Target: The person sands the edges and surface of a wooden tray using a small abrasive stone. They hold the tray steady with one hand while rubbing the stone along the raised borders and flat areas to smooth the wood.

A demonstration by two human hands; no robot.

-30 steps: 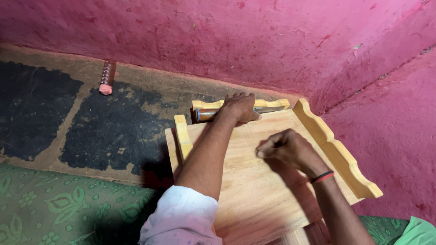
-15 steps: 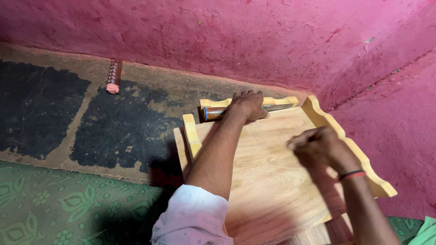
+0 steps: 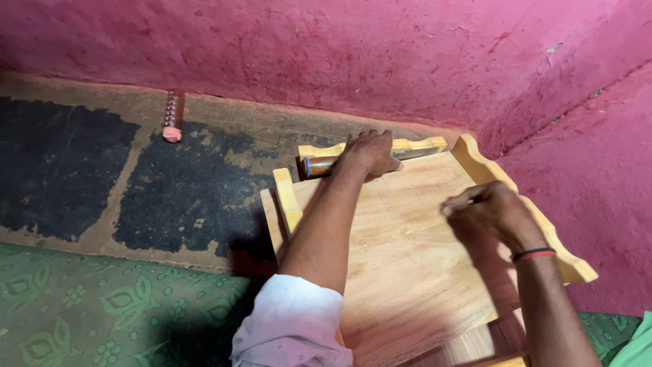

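A light wooden board [image 3: 407,251] with raised scalloped rails lies on the floor in a corner. My left hand [image 3: 370,153] reaches across it to the far rail [image 3: 421,144] and grips a chisel there. The chisel's wooden handle [image 3: 319,165] sticks out to the left and its metal blade [image 3: 415,155] lies along the rail to the right. My right hand [image 3: 485,214] hovers over the right part of the board beside the right rail [image 3: 543,224], fingers curled into a fist. I cannot tell if anything small is inside it.
Pink plastered walls [image 3: 380,61] close the corner behind and to the right. The floor [image 3: 176,183] has dark worn patches. A ribbed brown cylinder with a pink tip [image 3: 173,117] lies by the back wall. A green patterned mat [image 3: 88,306] covers the near left.
My right hand has drifted right and slightly down over the board, still fisted. My left hand keeps its hold on the chisel at the far rail.
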